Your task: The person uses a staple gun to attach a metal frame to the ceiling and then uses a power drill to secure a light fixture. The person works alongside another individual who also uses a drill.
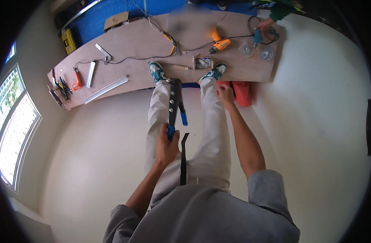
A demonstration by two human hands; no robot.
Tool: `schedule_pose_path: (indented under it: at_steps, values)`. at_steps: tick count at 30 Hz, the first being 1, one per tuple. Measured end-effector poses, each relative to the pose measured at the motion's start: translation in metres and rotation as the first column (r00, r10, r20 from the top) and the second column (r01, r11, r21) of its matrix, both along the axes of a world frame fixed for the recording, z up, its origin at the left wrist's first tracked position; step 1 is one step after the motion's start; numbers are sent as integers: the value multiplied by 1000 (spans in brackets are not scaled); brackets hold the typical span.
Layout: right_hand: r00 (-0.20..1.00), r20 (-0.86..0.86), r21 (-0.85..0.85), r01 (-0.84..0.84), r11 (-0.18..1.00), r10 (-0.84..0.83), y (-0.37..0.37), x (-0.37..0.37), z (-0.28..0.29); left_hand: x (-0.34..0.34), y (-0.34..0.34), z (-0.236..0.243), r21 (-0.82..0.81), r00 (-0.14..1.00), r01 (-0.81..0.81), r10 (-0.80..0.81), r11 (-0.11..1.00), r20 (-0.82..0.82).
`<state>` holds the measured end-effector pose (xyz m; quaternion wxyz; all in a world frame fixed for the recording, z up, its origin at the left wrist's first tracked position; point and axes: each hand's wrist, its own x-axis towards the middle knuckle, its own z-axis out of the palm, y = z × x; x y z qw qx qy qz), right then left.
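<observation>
My left hand (167,148) grips a hand riveter (174,99) by one blue-ended handle. Its black body with silver studs points away from me, and the other blue handle (184,118) is spread apart from it. Beside my right thigh, my right hand (225,94) is closed with the fingers drawn together. Whether something small is in it cannot be made out. Both hands are above the wooden board (128,69) on which my shoes stand. Between the shoes lie a small open box of metal bits (202,62) and a wooden-handled tool (180,67).
An orange cordless drill (220,43), plastic bags of small parts (267,53) and metal strips (107,90) lie on the board. Cables (124,60) cross it. Another person's hand (265,26) holds a teal power tool (257,37). Hand tools (62,90) stand at the left end.
</observation>
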<state>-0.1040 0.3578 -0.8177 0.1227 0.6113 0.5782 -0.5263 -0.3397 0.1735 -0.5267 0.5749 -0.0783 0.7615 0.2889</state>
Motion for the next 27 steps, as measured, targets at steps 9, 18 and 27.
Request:
schedule_pose_path:
  at_steps: [9, 18, 27]
  values:
    - [977, -52, 226, -193, 955, 209, -60, 5, 43, -10, -63, -86, -142, 936, -350, 350, 926, -23]
    - [976, 195, -581, 35, 813, 98, -119, 118, 457, -64, -65, 68, 275, 967, -207, 239, 939, -89]
    - [992, -55, -115, -121, 986, 116, -167, 156, 341, -94, -94, 109, 445, 830, 254, 43, 858, -556]
